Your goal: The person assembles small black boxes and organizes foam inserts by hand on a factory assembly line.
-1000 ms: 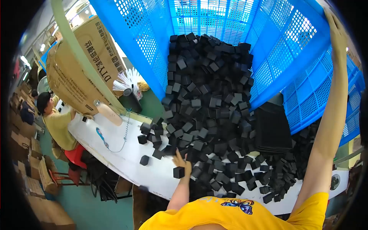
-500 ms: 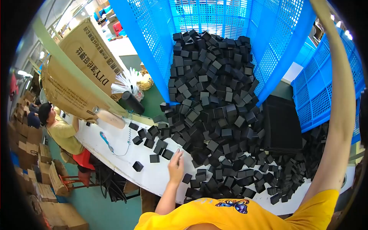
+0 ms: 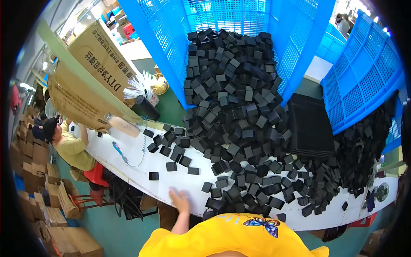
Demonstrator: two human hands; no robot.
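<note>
Left hand [image 3: 179, 199]: laid at table [image 3: 182, 183] edge, fingers outstretched, nothing held.
Black cubes [image 3: 231, 107]: nearest seen just right of fingers, untouched.

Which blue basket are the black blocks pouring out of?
The tilted middle basket: blocks fill it and stream onto the white table. The right basket shows only bare mesh.

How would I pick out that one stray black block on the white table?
Start at the tipped blue crate spilling black blocks onto the white table. Follow their left fringe down towards the left hand at the table's edge. The stray block lies alone, up-left of the hand, touching no other.
</note>
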